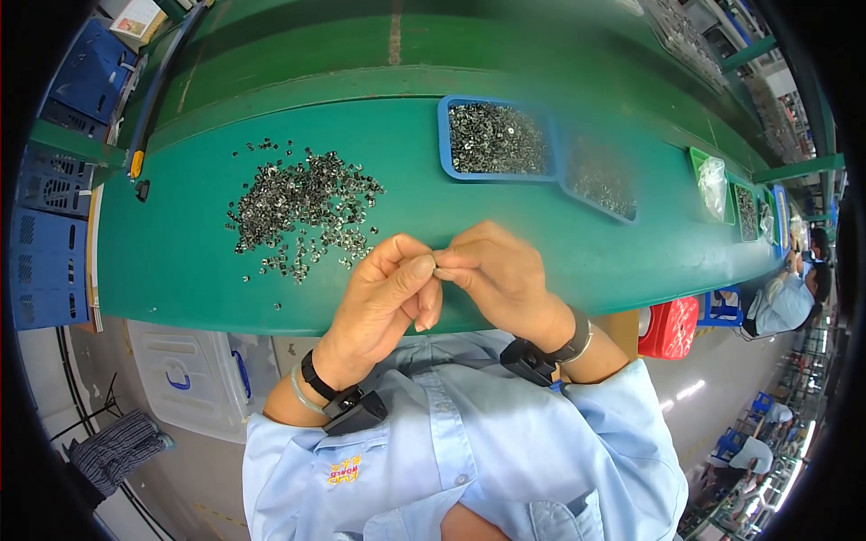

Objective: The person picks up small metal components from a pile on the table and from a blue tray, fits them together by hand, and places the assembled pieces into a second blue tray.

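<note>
My left hand (383, 287) and my right hand (498, 270) meet in front of my chest, over the near edge of the green tabletop (410, 198). Their thumbs and forefingers pinch together at one spot. Whatever sits between the fingertips is too small and covered to make out. Left of the hands lies a loose pile of small shiny metal parts (298, 203), some scattered around it. Beyond my right hand is a blue tray (444, 149) filled with small metal pieces. A second blue tray (595, 211) beside it looks blurred, with similar pieces inside.
Farther right stand a green tray (699, 162) with a clear plastic bag and more small trays. Blue crates (50, 266) are stacked at the left edge. Below the table are a clear lidded bin (185, 374) and a red stool (669, 328). Another person (785, 302) sits far right.
</note>
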Demonstrator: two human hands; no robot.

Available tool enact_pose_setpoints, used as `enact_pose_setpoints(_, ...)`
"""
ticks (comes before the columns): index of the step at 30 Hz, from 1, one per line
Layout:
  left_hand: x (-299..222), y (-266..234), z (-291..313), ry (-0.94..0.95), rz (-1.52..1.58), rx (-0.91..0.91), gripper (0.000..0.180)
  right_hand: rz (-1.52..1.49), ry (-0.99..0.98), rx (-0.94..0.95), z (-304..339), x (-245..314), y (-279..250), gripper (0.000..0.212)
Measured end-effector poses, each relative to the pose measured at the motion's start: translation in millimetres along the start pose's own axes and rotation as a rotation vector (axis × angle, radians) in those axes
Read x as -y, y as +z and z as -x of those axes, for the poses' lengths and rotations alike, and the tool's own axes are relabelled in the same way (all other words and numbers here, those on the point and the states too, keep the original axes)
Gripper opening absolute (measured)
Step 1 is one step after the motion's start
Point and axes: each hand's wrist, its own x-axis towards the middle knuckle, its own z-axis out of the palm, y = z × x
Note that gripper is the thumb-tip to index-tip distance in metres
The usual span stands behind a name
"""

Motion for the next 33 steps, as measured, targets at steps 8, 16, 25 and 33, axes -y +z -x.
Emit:
enact_pose_setpoints(8,0.6,-3.5,0.0,-0.026,0.009,-0.030,0.018,0.009,0.005,0.043,-0.7,-6.0,0.4,0.014)
enact_pose_setpoints(16,9.0,-5.2,-1.8,-0.028,0.055,-0.006,0.017,-0.044,0.038,0.049,3.3,-6.4,-2.7,0.015)
enact_pose_setpoints(25,7.4,0.0,1.2,-0.049,-0.017,-0.054,0.017,-0.061,0.042,0.066,9.4,-7.9,-3.3,0.013)
enact_pose_setpoints(33,6.0,-5.8,-0.7,-0.079,-0.152,-0.106,0.017,-0.012,0.078,0.121,2.7,-9.6,-7.0,0.012)
